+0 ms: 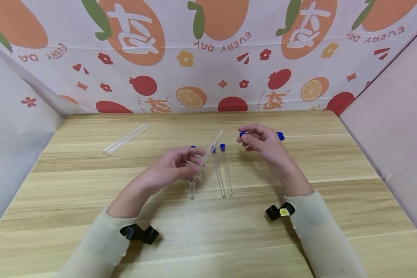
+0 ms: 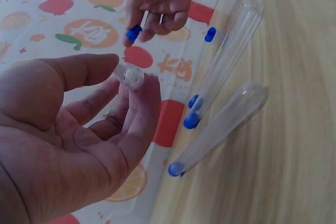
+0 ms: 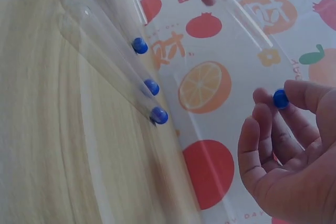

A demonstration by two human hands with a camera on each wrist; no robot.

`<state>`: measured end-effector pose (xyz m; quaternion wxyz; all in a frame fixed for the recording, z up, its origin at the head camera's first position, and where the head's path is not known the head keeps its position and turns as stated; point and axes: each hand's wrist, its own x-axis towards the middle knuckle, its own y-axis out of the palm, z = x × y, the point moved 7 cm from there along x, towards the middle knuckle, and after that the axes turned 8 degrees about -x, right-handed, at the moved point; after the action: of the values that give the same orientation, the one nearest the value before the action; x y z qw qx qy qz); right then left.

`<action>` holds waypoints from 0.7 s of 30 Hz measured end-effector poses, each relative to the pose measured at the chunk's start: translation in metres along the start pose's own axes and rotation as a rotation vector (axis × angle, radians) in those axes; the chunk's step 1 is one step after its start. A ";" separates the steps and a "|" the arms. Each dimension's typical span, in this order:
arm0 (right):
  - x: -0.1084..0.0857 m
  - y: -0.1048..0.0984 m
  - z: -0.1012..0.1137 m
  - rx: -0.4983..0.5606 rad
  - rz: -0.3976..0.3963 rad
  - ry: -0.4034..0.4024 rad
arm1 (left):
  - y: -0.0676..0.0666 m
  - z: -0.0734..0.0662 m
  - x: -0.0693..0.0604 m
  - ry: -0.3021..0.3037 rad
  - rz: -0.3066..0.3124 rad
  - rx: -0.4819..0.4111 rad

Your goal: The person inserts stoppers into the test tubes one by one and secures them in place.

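Observation:
My left hand (image 1: 180,166) pinches a clear test tube (image 1: 208,150) between thumb and fingers, tilted with its upper end toward the back right. In the left wrist view the rounded end of the test tube (image 2: 133,77) faces the camera. My right hand (image 1: 264,143) pinches a small blue stopper (image 3: 281,98) between thumb and fingertip, apart from the tube. Below and between the hands, two test tubes (image 1: 226,173) with blue stoppers lie on the table. Another stoppered test tube (image 1: 192,191) lies partly hidden under my left hand.
A few clear test tubes (image 1: 126,139) without stoppers lie together at the back left of the wooden table (image 1: 208,239). Loose blue stoppers (image 1: 280,135) sit just behind my right hand. A fruit-patterned cloth (image 1: 208,77) stands along the back edge.

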<state>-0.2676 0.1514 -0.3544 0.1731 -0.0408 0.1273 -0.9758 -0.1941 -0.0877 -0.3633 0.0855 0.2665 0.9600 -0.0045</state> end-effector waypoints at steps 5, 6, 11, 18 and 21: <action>0.000 0.005 -0.002 0.091 0.000 0.031 | 0.015 0.010 0.004 -0.077 0.108 -0.136; 0.000 0.007 -0.003 0.121 0.000 0.040 | 0.017 0.011 0.004 -0.087 0.125 -0.156; -0.001 0.015 -0.001 0.269 0.006 0.077 | 0.030 0.014 0.004 -0.117 0.191 -0.256; -0.001 0.023 -0.003 0.371 0.042 0.124 | 0.043 0.018 0.003 -0.140 0.283 -0.386; -0.002 0.026 -0.005 0.381 0.036 0.136 | 0.045 0.021 0.004 -0.148 0.279 -0.389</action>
<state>-0.2582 0.1298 -0.3659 0.1864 0.0608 -0.0477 -0.9794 -0.1715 -0.0485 -0.3827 0.2050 0.3741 0.8878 0.1728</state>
